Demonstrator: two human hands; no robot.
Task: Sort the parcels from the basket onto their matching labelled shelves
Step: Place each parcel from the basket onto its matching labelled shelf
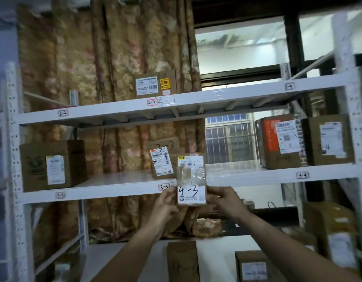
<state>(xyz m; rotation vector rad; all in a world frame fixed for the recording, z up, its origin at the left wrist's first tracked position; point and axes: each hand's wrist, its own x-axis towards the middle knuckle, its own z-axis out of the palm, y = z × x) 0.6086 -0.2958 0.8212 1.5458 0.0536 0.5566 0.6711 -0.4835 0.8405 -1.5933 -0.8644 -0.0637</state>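
held upright between both hands (198,202), the parcel (191,179) reads "4-3".

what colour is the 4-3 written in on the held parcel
Black, on a white label on the brown parcel; shows in the head view.

Matt brown cardboard parcel (191,180) with glossy tape, white painted metal shelf (123,186), patterned cloth curtain (107,58)
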